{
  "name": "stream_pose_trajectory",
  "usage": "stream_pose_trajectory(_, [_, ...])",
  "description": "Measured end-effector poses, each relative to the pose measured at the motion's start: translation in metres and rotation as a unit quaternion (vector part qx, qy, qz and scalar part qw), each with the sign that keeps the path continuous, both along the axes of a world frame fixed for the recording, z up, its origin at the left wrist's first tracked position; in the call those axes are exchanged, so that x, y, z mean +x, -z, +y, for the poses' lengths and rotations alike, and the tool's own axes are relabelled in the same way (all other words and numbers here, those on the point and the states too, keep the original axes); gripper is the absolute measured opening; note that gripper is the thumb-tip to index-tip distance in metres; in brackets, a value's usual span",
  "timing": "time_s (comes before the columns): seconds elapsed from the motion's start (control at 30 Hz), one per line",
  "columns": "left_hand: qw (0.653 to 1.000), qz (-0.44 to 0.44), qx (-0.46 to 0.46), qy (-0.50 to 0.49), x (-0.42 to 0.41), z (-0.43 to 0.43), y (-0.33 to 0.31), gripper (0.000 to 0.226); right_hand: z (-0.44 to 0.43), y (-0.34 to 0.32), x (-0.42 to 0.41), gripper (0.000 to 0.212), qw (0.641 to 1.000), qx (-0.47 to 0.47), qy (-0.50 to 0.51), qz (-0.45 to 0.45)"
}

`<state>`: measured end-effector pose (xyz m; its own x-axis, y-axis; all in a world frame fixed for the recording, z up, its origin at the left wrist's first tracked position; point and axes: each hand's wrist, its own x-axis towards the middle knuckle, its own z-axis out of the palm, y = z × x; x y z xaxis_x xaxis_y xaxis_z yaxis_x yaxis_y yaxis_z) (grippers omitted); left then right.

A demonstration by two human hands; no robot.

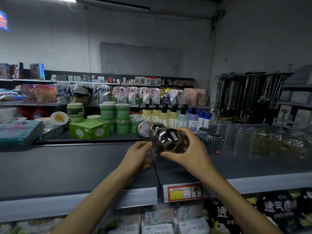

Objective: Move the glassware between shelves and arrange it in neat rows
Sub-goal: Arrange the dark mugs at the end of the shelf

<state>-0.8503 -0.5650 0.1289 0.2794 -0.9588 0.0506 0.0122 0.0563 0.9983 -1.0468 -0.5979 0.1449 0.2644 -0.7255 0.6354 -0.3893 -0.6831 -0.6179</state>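
Wrapped packs on the lower shelf sit closest, under a red and yellow price tag on the shelf edge.

On the left, the dark shelf carries no glassware that shows. Behind it are a green box and green jars, which are not part of the job.

The left hand reaches in just left of the shelf divider. Its grip is curled, with thumb and fingertips pinching the lower side of a clear glass that stands about upright. Blur hides whether this glass rests on the shelf or is lifted.

Just beside it, touching or nearly so, the right hand wraps a curled grip round a second glass. This one is tilted, with its stickered base turned toward the camera, and it is off the shelf.

Further right, patterned tumblers and tall clear glasses stand packed together toward the back, with more glassware blurred beyond them.

My judgement is that the work is at an early or middle stage. Most of the stock stands bunched on the right, two pieces are in hand at the divider, and no finished row can be made out yet. What remains is to set these two down in line and bring the rest across.
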Motion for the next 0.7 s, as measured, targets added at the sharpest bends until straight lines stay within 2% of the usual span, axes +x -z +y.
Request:
stream_pose_trajectory(0.03, [0.998, -0.046, -0.031, -0.009, -0.001, -0.002, 0.003, 0.018, -0.003, 0.002, -0.003, 0.079, 1.0, 0.014, 0.024, 0.006])
stream_pose_trajectory(0.17, [0.958, -0.274, -0.079, 0.015, -0.005, -0.008, 0.016, 0.045, -0.011, 0.009, -0.004, 0.07, 0.995, 0.025, 0.083, 0.055])
stream_pose_trajectory(0.27, [0.936, -0.346, -0.066, 0.02, -0.014, -0.011, 0.022, 0.058, -0.015, 0.011, 0.004, 0.067, 0.988, 0.018, 0.123, 0.088])
stream_pose_trajectory(0.37, [0.93, -0.363, -0.066, 0.01, -0.021, -0.016, 0.027, 0.074, -0.021, 0.013, 0.011, 0.073, 0.982, 0.027, 0.155, 0.107])
stream_pose_trajectory(0.6, [0.954, -0.295, -0.049, -0.021, -0.027, -0.034, 0.035, 0.05, -0.027, 0.018, 0.032, 0.101, 0.975, 0.035, 0.185, 0.116])
stream_pose_trajectory(0.7, [0.962, -0.268, -0.046, -0.011, -0.024, -0.036, 0.034, 0.046, -0.033, 0.022, 0.03, 0.091, 0.979, 0.046, 0.16, 0.121])
